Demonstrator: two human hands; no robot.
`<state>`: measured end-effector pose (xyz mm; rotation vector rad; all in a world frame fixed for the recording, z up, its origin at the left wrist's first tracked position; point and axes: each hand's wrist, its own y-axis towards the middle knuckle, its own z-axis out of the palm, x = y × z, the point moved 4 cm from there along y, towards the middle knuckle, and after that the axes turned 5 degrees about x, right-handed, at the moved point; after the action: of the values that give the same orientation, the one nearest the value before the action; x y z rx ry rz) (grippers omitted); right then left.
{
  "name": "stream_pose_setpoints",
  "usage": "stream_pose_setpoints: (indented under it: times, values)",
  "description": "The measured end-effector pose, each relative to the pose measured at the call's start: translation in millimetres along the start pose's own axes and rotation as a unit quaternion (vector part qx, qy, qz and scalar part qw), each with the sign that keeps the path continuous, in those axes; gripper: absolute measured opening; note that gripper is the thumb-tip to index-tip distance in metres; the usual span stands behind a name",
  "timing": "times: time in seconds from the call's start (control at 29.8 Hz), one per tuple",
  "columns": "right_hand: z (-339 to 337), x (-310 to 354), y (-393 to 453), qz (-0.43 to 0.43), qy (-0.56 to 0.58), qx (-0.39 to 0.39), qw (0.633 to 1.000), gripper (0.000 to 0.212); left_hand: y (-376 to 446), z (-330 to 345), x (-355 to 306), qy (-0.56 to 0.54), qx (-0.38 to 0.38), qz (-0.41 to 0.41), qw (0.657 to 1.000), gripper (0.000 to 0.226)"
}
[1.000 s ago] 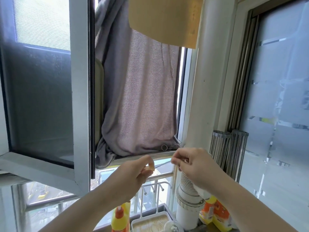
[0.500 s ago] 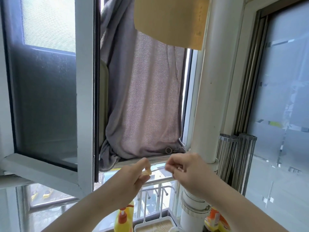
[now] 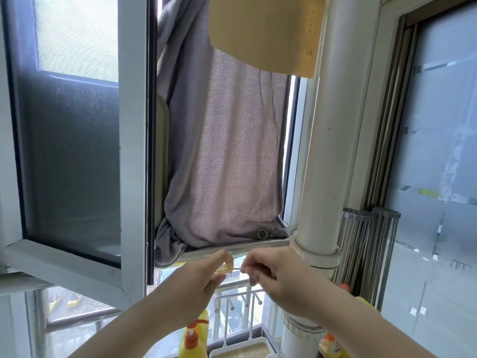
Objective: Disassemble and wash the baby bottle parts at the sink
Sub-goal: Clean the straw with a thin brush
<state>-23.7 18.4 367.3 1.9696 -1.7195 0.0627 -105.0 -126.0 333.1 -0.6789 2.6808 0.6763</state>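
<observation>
At far left, open window sash (image 3: 69, 140) with dark glass and pale frame, swung inward. Right of it, grey-pink towel (image 3: 222, 156) hangs in the window opening, bunched on the sill; tan cardboard sheet (image 3: 265, 32) overlaps its top. Below the towel, both hands raised in front of the sill. Left hand (image 3: 198, 282) has thumb and forefinger curled, pinching a small yellowish translucent bottle part (image 3: 227, 267), exact piece too small to tell. Thin pale stem (image 3: 237, 268) runs from that part to the right hand (image 3: 273, 275), whose fingertips pinch its other end; other fingers curled. Hands near each other, not touching. Under the left forearm, yellow pump bottle (image 3: 193, 337) with orange pump. Just right of it, white drying rack (image 3: 237, 319) with pegs on a tray. Further right, white vertical pipe (image 3: 325, 151) with collar joint, then rolled metal rack (image 3: 366, 254) standing upright, orange-yellow packets (image 3: 333, 343) at its foot. Far right, frosted glass door (image 3: 438, 177).
</observation>
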Motion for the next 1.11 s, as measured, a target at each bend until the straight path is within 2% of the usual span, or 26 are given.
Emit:
stream_pose_setpoints:
  times: [0.1, 0.17, 0.27, 0.34, 0.47, 0.57, 0.71, 0.81, 0.94, 1.04, 1.11]
  values:
    - [-3, -8, 1, 0.027, -0.004, -0.029, 0.999, 0.015, -1, 1, 5, 0.003, -0.01, -0.017, 1.0, 0.021]
    - [3, -5, 1, 0.021, -0.019, -0.015, 0.999, 0.016, 0, 3, 8, 0.005, -0.012, -0.026, 1.0, 0.025]
    - [7, -7, 2, 0.017, -0.07, -0.021, 0.997, 0.014, 2, 4, 11, 0.022, -0.008, -0.013, 1.0, 0.022]
    - [-1, -15, 2, 0.045, -0.048, -0.06, 0.996, 0.013, 1, 4, 14, 0.009, -0.015, -0.016, 1.0, 0.017]
    - [6, -3, 4, -0.003, -0.044, -0.034, 0.998, 0.014, -3, 9, 9, -0.006, -0.001, -0.025, 1.0, 0.011]
    - [-1, -10, 4, 0.025, -0.021, -0.068, 0.997, 0.015, -2, 9, 11, -0.011, 0.006, -0.027, 1.0, 0.017]
    - [7, 3, 2, -0.024, -0.032, -0.021, 0.999, 0.013, -2, 8, 13, -0.001, -0.001, -0.017, 1.0, 0.02]
    - [-5, -10, 3, 0.022, -0.007, -0.071, 0.997, 0.013, -5, 5, 13, 0.006, -0.017, -0.011, 1.0, 0.014]
    - [6, 1, 4, -0.019, -0.027, -0.03, 0.999, 0.01, -5, 5, 9, -0.003, -0.015, 0.005, 1.0, 0.012]
    - [-2, -6, 5, 0.019, 0.0, -0.066, 0.998, 0.011, -4, 3, 15, -0.033, -0.007, -0.02, 0.999, 0.012]
    - [2, -2, 3, -0.002, -0.016, -0.036, 0.999, 0.01, -5, 4, 16, -0.034, -0.006, -0.016, 0.999, 0.01]
